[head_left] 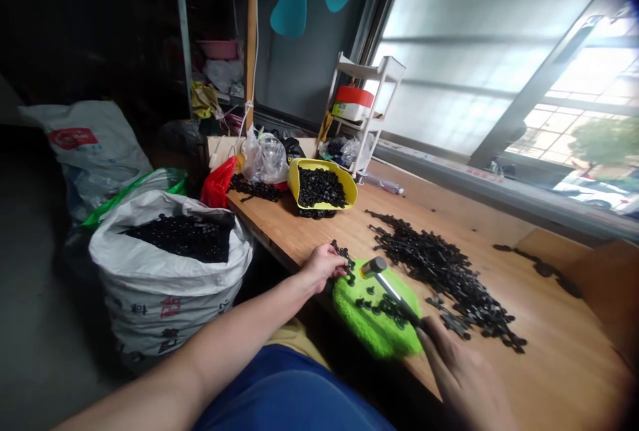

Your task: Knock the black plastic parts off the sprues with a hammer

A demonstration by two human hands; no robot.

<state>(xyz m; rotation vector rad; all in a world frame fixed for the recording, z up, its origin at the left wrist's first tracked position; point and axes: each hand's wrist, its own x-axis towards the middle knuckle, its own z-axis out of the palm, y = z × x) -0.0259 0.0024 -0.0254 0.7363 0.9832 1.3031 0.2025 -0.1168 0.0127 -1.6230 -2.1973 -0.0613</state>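
My right hand (452, 358) is closed round the dark handle of a small hammer (394, 294). The hammer's head is raised over a bright green fuzzy cloth (349, 308) at the table's near edge. At the cloth's left corner my left hand (324, 268) pinches a strip of black parts (349, 271), with round knobs along it. Several loose black pieces (382, 304) lie on the cloth below the hammer. To the right of the cloth spreads a long pile of black part strips (444, 268).
A yellow scoop (352, 193) full of small black pieces stands further back on the wooden table (544, 304). Left of the table, a white woven sack (164, 285) holds black pieces. A white shelf rack (382, 95) and a turquoise fan (289, 8) are behind.
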